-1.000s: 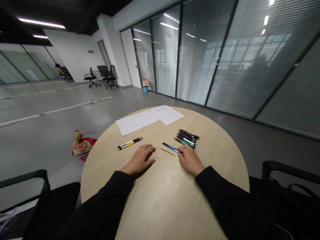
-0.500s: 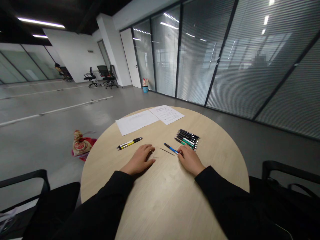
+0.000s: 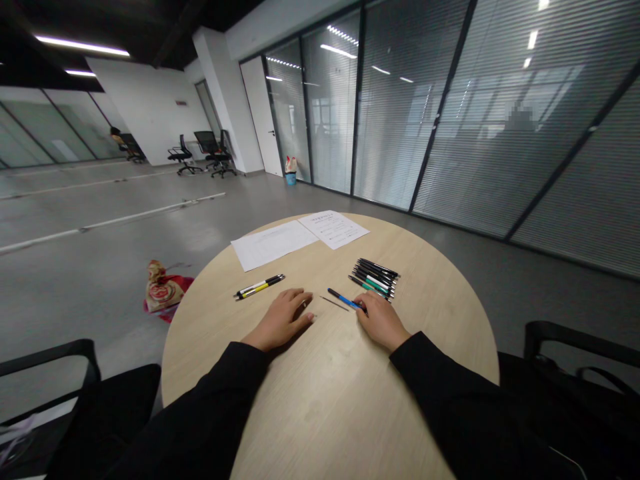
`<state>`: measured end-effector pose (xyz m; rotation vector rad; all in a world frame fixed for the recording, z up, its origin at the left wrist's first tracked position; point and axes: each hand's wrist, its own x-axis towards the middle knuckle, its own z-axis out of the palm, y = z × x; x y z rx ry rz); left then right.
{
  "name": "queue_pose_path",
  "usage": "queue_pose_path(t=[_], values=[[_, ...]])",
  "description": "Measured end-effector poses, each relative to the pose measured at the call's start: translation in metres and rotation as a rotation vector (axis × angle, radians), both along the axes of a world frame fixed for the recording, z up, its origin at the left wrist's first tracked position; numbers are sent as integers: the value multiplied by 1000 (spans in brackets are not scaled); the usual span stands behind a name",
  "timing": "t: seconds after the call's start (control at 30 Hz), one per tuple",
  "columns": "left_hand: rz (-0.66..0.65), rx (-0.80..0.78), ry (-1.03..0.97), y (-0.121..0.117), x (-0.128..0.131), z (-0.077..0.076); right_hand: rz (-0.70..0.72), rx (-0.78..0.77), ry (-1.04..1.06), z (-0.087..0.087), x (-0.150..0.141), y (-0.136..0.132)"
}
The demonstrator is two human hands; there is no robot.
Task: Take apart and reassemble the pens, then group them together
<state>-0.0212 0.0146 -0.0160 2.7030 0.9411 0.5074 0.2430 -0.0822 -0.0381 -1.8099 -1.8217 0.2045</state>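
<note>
My right hand (image 3: 379,315) has its fingers closed on a blue pen (image 3: 345,299) with a dark end, which lies tilted toward the upper left. A thin dark pen refill (image 3: 334,304) rests on the table between my hands. My left hand (image 3: 286,319) lies on the table with thumb and fingers apart, left of the refill. A tiny pale piece shows at its thumb tip, too small to make out. Just beyond my right hand several black, white and green pens (image 3: 375,275) lie side by side. Yellow and white pens (image 3: 260,287) lie beyond my left hand.
The round wooden table (image 3: 340,400) carries two paper sheets (image 3: 275,243) at its far edge. A chair armrest (image 3: 50,353) stands at the left, another armrest (image 3: 580,340) at the right. A tied bag (image 3: 163,290) sits on the floor to the left.
My left hand has shifted slightly right, its thumb now covering the spot where a small spring-like piece lay. My right hand and the blue pen are nearly unmoved.
</note>
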Motion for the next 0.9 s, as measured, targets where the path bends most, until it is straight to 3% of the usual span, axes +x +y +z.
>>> queue_pose_path(t=[0.3,0.6,0.9], values=[[46,98,79,-11,14,0,-16,34,43,-2,1,0],[89,79,143,-17,23,4,-22,53,62,-6,2,2],[52,153,-4,-15,24,5,-20,91,65,-7,2,2]])
